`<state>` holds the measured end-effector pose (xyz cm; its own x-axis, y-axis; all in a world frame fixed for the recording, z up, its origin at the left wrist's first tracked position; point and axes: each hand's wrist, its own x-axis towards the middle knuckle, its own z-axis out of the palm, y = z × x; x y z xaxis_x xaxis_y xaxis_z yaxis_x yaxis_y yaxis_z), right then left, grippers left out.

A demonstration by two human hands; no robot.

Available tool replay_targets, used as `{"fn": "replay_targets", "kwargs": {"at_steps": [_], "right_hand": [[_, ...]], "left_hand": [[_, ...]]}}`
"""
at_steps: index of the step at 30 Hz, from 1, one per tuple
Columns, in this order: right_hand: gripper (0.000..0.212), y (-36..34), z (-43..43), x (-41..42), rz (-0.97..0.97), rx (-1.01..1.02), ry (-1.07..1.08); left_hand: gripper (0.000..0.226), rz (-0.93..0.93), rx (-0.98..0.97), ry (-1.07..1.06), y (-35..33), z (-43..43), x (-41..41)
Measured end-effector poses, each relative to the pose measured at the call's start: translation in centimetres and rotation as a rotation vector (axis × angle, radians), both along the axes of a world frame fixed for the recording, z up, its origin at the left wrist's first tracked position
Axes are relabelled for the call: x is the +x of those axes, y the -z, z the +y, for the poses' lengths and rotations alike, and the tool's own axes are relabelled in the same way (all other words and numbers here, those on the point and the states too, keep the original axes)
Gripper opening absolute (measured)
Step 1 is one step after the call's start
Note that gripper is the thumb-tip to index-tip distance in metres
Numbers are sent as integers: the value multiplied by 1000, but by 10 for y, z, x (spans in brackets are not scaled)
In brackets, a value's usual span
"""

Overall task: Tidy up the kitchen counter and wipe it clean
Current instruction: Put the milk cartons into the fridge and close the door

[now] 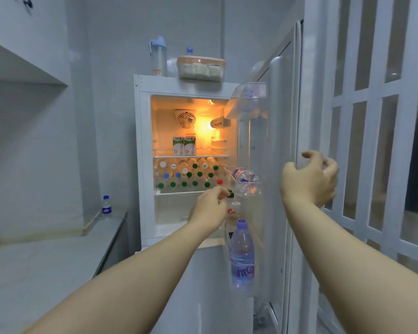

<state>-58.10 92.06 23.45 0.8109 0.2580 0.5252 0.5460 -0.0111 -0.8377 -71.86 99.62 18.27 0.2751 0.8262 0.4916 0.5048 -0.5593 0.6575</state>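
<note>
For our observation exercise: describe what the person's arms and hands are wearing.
The left hand and right hand are bare, with no gloves or rings showing. The arms carry no sleeves, watch or bracelet up to the frame's edge.

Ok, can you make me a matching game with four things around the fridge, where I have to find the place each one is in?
Things:
1. milk cartons
2. small blue-capped bottle
3. purple-capped bottle
4. pink-lidded box

Places:
A. on top of the fridge
B. in the open fridge door
C. on the counter, left of the fridge
D. on the upper shelf inside the fridge

Right pairs: 1-D, 2-C, 3-B, 4-A.
</note>
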Motion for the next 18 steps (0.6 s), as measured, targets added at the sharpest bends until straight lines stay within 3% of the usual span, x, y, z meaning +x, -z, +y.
{"fn": "replay_targets", "kwargs": {"at_steps": [3,10,14,18], "right_hand": [[38,-5,-2,4,8,-52,60],[30,-9,4,-2,124,-63,-91],[24,-7,9,-23,57,-38,-92],[27,2,24,-51,-132,-51,-189]], "left_hand": [[29,16,6,-2,-6,2,-12],[27,21,16,14,-10,6,-22],[26,-12,32,17,-13,12,-28],[28,-98,54,-74,-15,22,-40]]}}
